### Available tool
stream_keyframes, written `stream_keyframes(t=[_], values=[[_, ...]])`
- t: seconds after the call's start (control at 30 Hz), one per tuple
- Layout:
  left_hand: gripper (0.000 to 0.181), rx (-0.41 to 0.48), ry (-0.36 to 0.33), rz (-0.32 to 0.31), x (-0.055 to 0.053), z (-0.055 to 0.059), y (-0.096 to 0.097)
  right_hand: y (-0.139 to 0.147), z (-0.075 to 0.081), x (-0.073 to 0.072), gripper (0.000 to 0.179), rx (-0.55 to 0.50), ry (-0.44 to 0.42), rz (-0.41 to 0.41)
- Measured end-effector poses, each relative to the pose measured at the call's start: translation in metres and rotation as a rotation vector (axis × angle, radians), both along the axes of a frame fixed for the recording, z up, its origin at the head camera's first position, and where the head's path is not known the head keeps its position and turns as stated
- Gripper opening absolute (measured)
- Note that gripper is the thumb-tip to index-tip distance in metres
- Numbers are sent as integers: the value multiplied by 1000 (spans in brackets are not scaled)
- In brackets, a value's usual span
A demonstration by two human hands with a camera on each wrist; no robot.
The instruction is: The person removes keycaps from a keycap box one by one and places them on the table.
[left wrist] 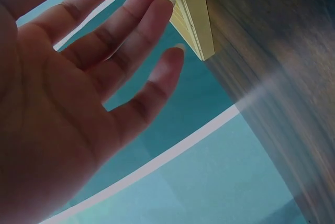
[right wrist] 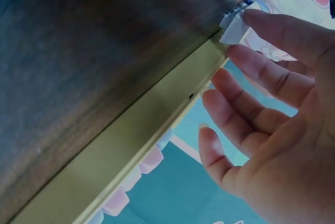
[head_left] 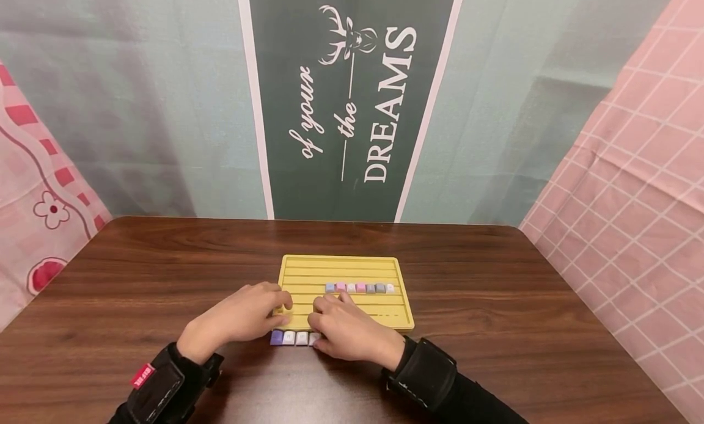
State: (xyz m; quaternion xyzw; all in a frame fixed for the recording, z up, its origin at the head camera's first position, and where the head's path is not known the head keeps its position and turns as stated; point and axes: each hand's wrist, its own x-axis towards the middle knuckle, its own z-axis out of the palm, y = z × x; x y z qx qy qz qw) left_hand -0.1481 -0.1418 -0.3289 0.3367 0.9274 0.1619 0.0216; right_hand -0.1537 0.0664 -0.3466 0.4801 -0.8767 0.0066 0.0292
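Observation:
A yellow slotted tray (head_left: 341,263) lies on the table, with a row of small keycaps (head_left: 351,288) in blue, pink, white and grey on it. Along the tray's near edge stands another row, a purple keycap (head_left: 277,338) at its left end and white ones beside it. My right hand (head_left: 352,331) pinches the right-end white keycap (right wrist: 236,29) between thumb and index finger, the other fingers bent loosely. Over the tray's left edge is my left hand (head_left: 247,311), fingers gently bent and apart, nothing held; in the left wrist view its palm (left wrist: 57,109) is bare.
The brown wooden table (head_left: 522,326) extends around the tray on every side. A green and teal cloth (head_left: 352,198) hangs behind its far edge, with pink cloths (head_left: 621,186) at the sides. Both wrists wear black straps (head_left: 426,372).

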Motion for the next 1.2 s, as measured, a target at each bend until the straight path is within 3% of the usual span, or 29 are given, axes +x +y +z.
stream_keyframes(t=[0.87, 1.2], values=[[8, -38, 10, 13, 1, -1, 2, 0, -2, -1, 24, -4, -1, -9], [10, -46, 21, 1, -6, -3, 3, 4, 4, -6, 20, -45, -50, -43]])
